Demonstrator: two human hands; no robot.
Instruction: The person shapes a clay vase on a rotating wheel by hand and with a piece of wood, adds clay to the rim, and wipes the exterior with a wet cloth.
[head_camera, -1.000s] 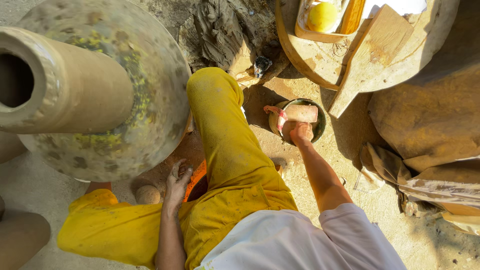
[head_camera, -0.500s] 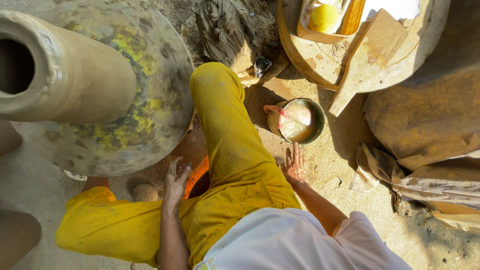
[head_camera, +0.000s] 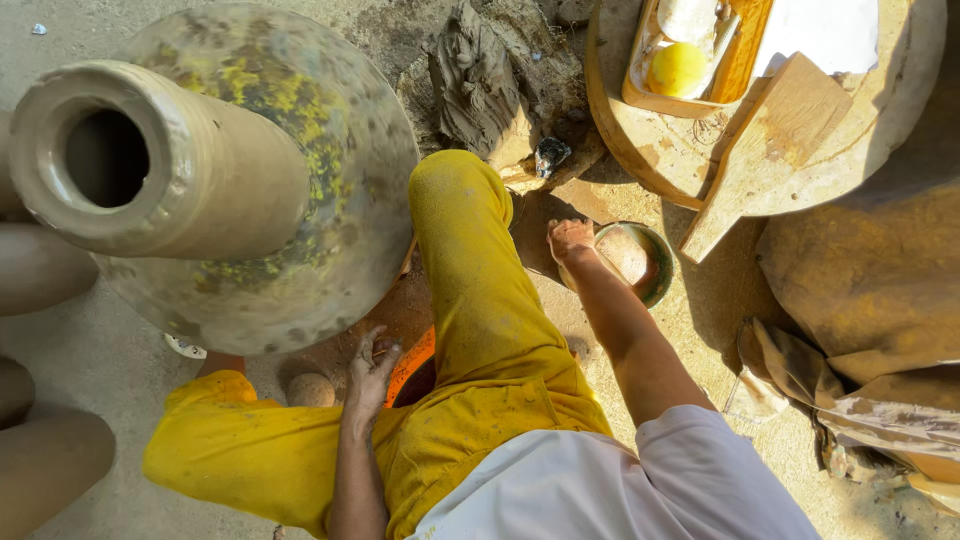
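Outdoor pottery workshop: tall wet clay vessel (head_camera: 170, 165) on clay-spattered potter's wheel (head_camera: 330, 200), slip bowl (head_camera: 640, 262) on dirt ground, clay lump (head_camera: 478, 80), wooden paddle (head_camera: 775, 145).

A tall clay vessel (head_camera: 170, 165) stood on the wheel (head_camera: 330, 200) at the left. The right hand (head_camera: 570, 240) was at the rim of a bowl (head_camera: 650, 270) on the ground, and behind the bowl a round board (head_camera: 640, 140) carried a tray (head_camera: 740, 60). The left hand (head_camera: 370, 375) lay just below the wheel.
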